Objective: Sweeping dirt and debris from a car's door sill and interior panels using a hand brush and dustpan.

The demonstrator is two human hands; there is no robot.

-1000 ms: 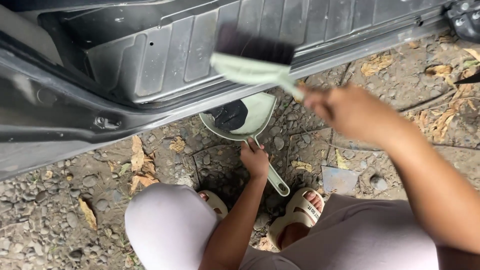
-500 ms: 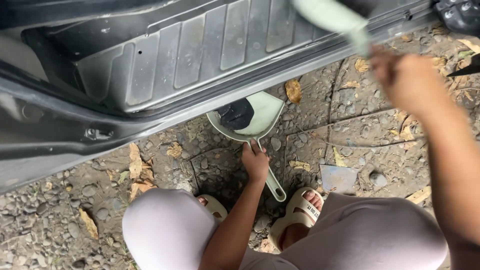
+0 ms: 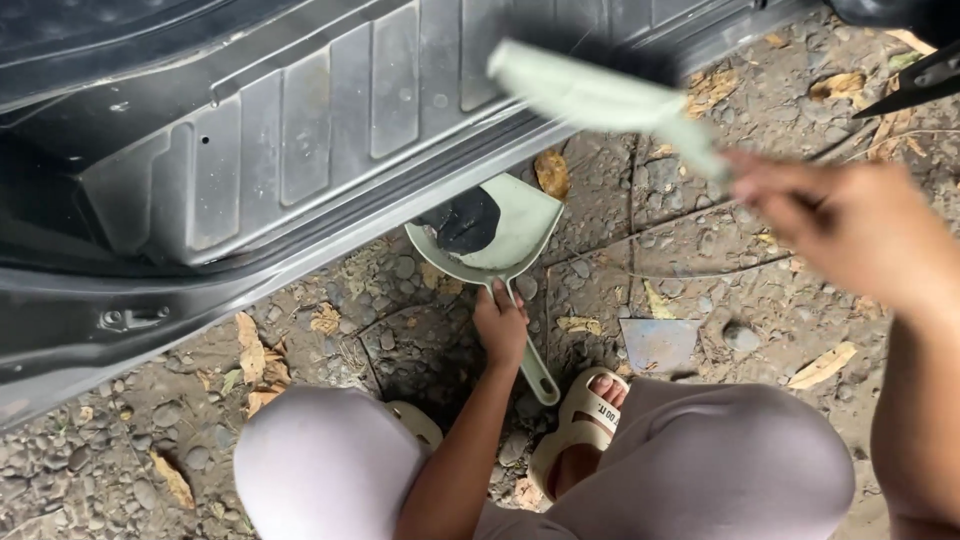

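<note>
I squat beside an open car door sill point(image 3: 300, 140). My left hand point(image 3: 500, 325) grips the handle of a pale green dustpan point(image 3: 520, 230) that rests on the stony ground under the sill, with a patch of dark dirt inside it. My right hand point(image 3: 850, 225) holds a pale green hand brush point(image 3: 600, 95), blurred by motion, with its dark bristles over the ribbed grey sill plate.
The ground point(image 3: 400, 330) is pebbled concrete with dry leaves scattered about. A flat grey stone piece point(image 3: 655, 343) lies near my right foot. My knees and beige sandals point(image 3: 580, 425) fill the lower frame. A dark object point(image 3: 920, 80) juts in at the top right.
My right hand has swung the brush to the right and back over the sill. My left hand and the dustpan have stayed in place.
</note>
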